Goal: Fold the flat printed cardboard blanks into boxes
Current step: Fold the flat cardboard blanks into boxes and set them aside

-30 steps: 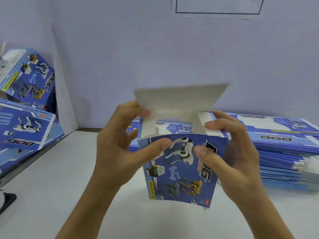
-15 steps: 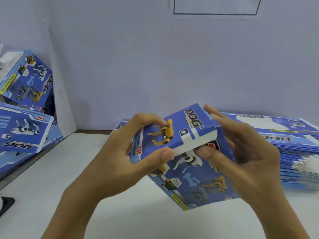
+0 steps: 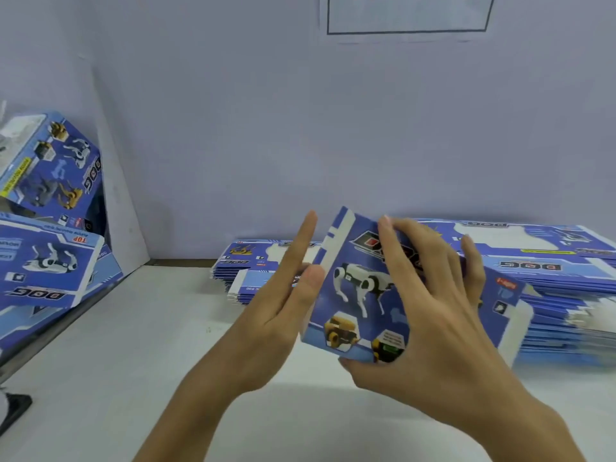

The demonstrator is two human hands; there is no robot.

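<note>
At the far left, folded blue printed cardboard boxes (image 3: 50, 255) with robot-dog artwork lay heaped and tilted against the pale wall (image 3: 233, 128). Further right, the left hand (image 3: 283, 311) was open, fingers straight, its thumb touching the left edge of the blue dog-printed cardboard box (image 3: 360, 295) held above the table. That box looked light and thin-walled, stiff along its creases but easy to dent on the broad faces, so opposite edges and corners seemed the safer places to take hold; its glossy print might be a little slippery. The right hand (image 3: 433, 315) gripped it, fingers spread over the front panel and thumb under the lower edge. Behind and to the right sat a stack of flat blue printed blanks (image 3: 550, 295) on the plain white table (image 3: 133, 361). A framed paper notice (image 3: 406, 15) hung on the wall above.
</note>
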